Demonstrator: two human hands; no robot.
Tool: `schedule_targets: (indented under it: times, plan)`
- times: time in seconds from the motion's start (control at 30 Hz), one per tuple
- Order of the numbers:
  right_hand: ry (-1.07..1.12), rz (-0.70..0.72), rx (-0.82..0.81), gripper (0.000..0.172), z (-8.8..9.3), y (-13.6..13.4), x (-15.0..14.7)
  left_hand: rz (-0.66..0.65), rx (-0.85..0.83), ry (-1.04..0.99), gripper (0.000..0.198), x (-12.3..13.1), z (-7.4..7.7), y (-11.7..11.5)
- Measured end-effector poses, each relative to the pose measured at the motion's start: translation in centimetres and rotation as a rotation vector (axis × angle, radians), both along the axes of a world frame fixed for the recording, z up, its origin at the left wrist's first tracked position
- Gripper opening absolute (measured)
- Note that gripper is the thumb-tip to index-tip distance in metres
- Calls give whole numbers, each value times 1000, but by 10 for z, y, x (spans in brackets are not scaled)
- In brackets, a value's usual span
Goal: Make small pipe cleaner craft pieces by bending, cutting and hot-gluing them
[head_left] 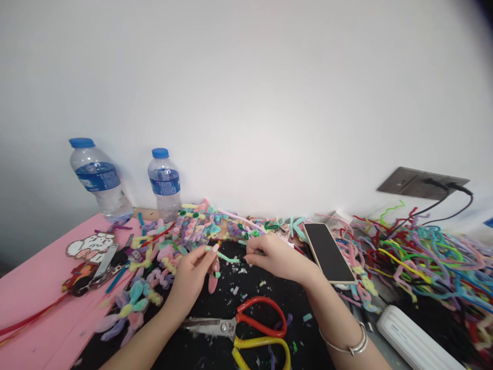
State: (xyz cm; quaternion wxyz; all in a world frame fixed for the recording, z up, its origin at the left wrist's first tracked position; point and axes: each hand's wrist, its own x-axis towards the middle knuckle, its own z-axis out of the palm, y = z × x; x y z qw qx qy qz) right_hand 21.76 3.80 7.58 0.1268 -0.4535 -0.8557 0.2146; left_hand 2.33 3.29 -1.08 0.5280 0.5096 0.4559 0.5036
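Note:
My left hand (191, 275) pinches a light green pipe cleaner (228, 259) between thumb and fingers, its free end pointing right. A pink fuzzy piece (212, 283) hangs below those fingers; whether they hold it too I cannot tell. Close to the green end, my right hand (275, 257) has its fingertips pressed together. Anything between them is too small to make out. Below both hands, scissors (224, 327) with one red and one yellow handle lie on the black mat (246, 293), among small fuzzy clippings.
Finished-looking fuzzy shapes (135, 298) crowd the left and back. A phone (330, 253) and a tangle of coloured pipe cleaners (431, 257) lie to the right, with a white device (416, 336) in front. Two water bottles (165, 180) stand against the wall. Keys (103, 270) rest on pink sheets (34, 288).

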Motion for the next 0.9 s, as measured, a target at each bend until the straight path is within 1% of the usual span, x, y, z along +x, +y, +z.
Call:
schedule_targets:
  times: [0.1,0.2,0.27,0.37,0.47,0.53,0.57,0.63,0.7,0.73,0.8,0.9]
  plan:
    - [-12,0,-9,21,2,1,6,12,56,118,33,-1,2,-2]
    - [-41,-38,6,20,-3,4,9,58,85,188,30,-2,2,-2]
    - [-85,-56,25,19,-10,7,9,110,69,189,25,-3,2,0]
    - [-169,-57,50,19,-18,11,9,178,51,186,28,-6,-1,3]
    - [-181,-73,145,17,-17,11,7,186,67,197,30,-7,-2,6]
    - [-150,-32,166,16,-12,7,2,180,70,201,30,-7,-3,6]
    - [-139,27,136,17,-11,4,-1,176,68,202,30,-6,-3,5]
    - [-126,188,18,19,-12,-2,-9,166,63,205,29,-6,-3,5]
    - [-167,283,-78,20,-17,-7,-18,159,64,208,29,-6,-3,5]
    - [-215,278,-100,22,-21,-8,-21,160,66,209,29,-6,-3,5]
    - [-274,211,-68,25,-29,-7,-24,160,67,206,30,-6,-2,5]
    - [-274,141,-62,23,-35,-4,-22,151,60,200,31,-6,-2,5]
